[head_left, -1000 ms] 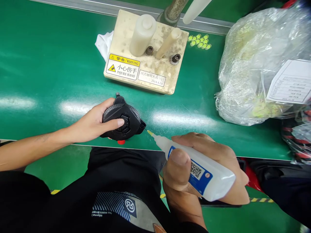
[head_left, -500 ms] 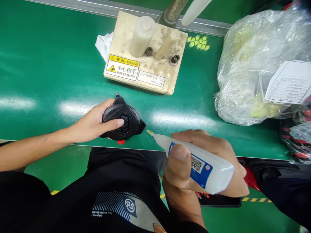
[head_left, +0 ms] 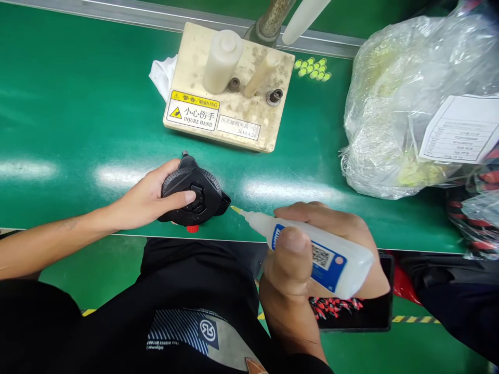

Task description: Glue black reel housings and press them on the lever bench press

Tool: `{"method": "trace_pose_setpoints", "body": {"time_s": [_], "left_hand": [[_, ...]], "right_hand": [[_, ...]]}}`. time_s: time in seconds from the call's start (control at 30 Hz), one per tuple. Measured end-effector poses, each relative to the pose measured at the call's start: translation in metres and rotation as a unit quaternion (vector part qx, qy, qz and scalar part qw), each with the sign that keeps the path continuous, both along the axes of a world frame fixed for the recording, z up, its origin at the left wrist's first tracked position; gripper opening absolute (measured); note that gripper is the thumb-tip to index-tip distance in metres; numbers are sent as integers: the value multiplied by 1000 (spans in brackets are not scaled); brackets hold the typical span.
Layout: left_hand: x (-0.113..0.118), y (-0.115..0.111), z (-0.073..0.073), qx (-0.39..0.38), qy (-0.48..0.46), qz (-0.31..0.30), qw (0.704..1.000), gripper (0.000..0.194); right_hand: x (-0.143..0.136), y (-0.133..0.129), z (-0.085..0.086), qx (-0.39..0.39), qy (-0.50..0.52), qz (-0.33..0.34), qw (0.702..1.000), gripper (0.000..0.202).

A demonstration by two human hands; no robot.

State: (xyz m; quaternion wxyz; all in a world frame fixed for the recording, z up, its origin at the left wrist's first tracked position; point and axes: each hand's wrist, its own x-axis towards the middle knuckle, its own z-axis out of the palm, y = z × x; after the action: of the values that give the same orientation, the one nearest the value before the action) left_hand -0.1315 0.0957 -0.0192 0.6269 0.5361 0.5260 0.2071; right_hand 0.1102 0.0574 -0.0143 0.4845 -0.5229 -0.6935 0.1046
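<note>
My left hand [head_left: 152, 196] is closed round a rounded black plastic device [head_left: 210, 189] with a ribbed grey-black edge, its thumb pressed on the middle. A red knob [head_left: 192, 228] sticks out of the device at the bottom, and a small pin shows at its top. In my right hand [head_left: 331, 234] I grip a white glue bottle [head_left: 268, 227] with a blue label, tilted so its yellowish tip points left. That tip lies close beside the small lug at the device's right end; whether they touch, I cannot tell.
Behind stands a cream fixture block [head_left: 237, 111] with white posts and a hand-injury warning label. Several yellow-green vials [head_left: 313, 68] lie right of it, a white cloth [head_left: 162, 75] left. A plastic-wrapped bundle [head_left: 390, 114] sits at right. Below the edge, a black tray [head_left: 354, 322] holds red-black parts.
The glue bottle's tip has drawn slightly away from the lug, and the bottle's rear end has lifted a little. The whole view has shifted slightly. Both grips stay the same.
</note>
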Motion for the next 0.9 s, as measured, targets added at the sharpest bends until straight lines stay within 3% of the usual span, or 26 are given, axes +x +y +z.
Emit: {"method": "trace_pose_setpoints", "body": {"time_s": [0.13,0.2,0.27,0.37,0.43,0.6,0.73,0.9], "left_hand": [[-2,1,-1,-3,-12,0,1000,56],[-3,3,-2,-11,-22,-3,1000,56],[-4,5,-4,-25,-37,-4,999,55],[-5,10,-7,-58,-59,13,996,57],[-5,13,-9,-82,-76,31,993,61],[-3,18,-8,-128,-130,47,982,65],[-4,20,-6,-160,-165,48,972,61],[-2,31,-4,-178,-161,28,970,59]], "right_hand": [[10,10,-3,100,158,-74,980,22],[23,12,-10,100,238,-88,962,27],[41,11,-19,21,332,-72,940,30],[70,7,-35,-154,444,-46,882,30],[88,7,-46,-189,461,-46,866,36],[115,15,-68,-122,380,-114,910,39],[128,18,-76,-67,340,-146,927,43],[142,23,-83,-93,310,-166,931,46]]}}
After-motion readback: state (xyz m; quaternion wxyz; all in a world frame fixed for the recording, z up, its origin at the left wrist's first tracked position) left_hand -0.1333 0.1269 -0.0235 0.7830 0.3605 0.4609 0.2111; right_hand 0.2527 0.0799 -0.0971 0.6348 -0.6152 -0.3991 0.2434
